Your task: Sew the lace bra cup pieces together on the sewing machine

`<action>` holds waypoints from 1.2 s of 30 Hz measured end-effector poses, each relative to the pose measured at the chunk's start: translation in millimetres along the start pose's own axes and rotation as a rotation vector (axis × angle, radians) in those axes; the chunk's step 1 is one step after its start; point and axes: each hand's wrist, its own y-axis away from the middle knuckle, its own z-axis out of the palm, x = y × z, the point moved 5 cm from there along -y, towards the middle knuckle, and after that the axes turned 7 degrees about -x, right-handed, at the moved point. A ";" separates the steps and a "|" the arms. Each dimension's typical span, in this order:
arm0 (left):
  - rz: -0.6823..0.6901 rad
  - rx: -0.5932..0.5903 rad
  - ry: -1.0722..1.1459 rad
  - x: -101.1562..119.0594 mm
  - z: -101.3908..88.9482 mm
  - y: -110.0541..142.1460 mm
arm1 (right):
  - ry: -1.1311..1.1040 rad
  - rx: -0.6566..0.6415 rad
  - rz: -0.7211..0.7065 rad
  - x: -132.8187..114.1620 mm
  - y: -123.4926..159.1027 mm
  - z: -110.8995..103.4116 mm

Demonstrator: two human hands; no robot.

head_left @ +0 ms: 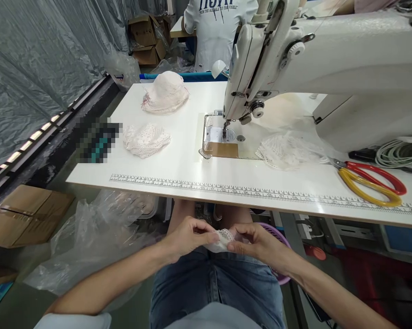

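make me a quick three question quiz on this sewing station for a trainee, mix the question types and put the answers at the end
1. What do the left hand and right hand hold between them?
a) a coil of cable
b) a piece of white lacy fabric
c) a cardboard box

2. True or false: the scissors on the table have one red handle and one yellow handle.

3. Fill in the missing word: a printed ____ runs along the near edge of the table.

Key:
1. b
2. True
3. ruler
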 end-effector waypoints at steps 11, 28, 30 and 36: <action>-0.084 -0.046 -0.027 -0.9 -7.1 -3.0 | -0.214 -0.082 0.062 9.8 15.0 -11.4; -0.054 -0.097 -0.077 12.6 9.1 0.1 | 0.028 0.046 -0.047 -3.8 -1.3 1.3; -0.038 -0.070 -0.078 12.3 9.8 0.3 | 0.047 0.069 -0.045 -4.6 -1.0 0.3; 0.047 0.071 -0.065 10.1 10.7 -5.6 | 0.130 0.152 -0.068 -7.5 -2.9 -4.1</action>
